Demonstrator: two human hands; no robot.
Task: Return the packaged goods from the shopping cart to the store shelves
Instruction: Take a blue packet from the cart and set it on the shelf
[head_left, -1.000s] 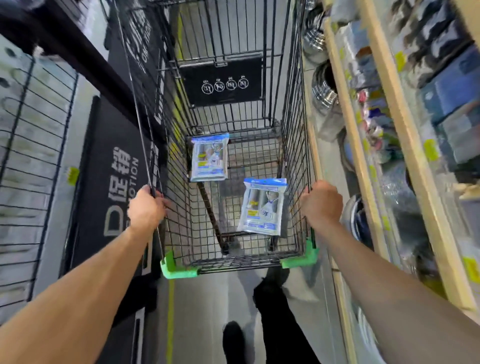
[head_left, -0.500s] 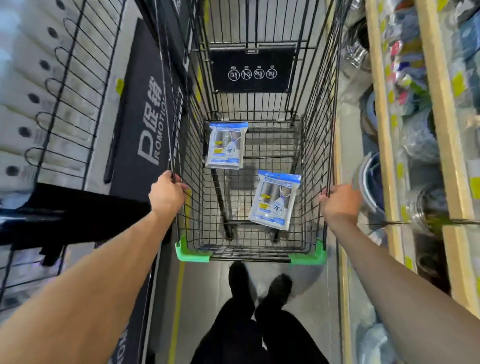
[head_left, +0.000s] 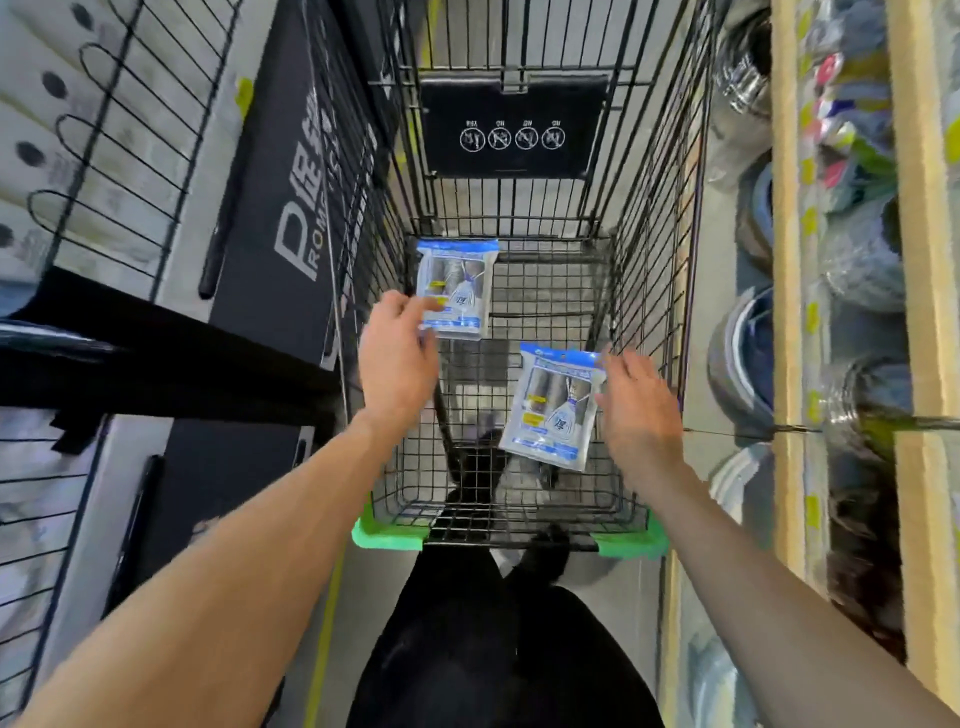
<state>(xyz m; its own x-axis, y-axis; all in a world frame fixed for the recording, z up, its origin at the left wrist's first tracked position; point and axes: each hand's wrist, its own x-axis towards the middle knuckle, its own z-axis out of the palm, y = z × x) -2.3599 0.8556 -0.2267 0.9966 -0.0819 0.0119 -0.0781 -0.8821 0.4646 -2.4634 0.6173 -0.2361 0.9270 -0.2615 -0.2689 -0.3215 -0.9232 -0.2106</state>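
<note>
Two flat blue-and-white packets lie on the wire floor of the black shopping cart (head_left: 649, 218). The far packet (head_left: 460, 283) lies toward the cart's left side, the near packet (head_left: 553, 410) toward its right. My left hand (head_left: 397, 358) reaches down inside the cart, fingers loosely spread, fingertips at the far packet's lower left corner. My right hand (head_left: 636, 405) is also inside the cart with fingers extended, right beside the near packet's right edge. Neither hand grips anything.
Wooden store shelves (head_left: 787, 312) with wrapped bowls and housewares run along the right. A black promotion stand (head_left: 280, 208) and wire racks (head_left: 104, 130) stand on the left. The cart has green corner bumpers (head_left: 387, 532) near my legs.
Both hands have let go of the cart's top rims and moved down into the basket toward the two packets. The packets have not moved.
</note>
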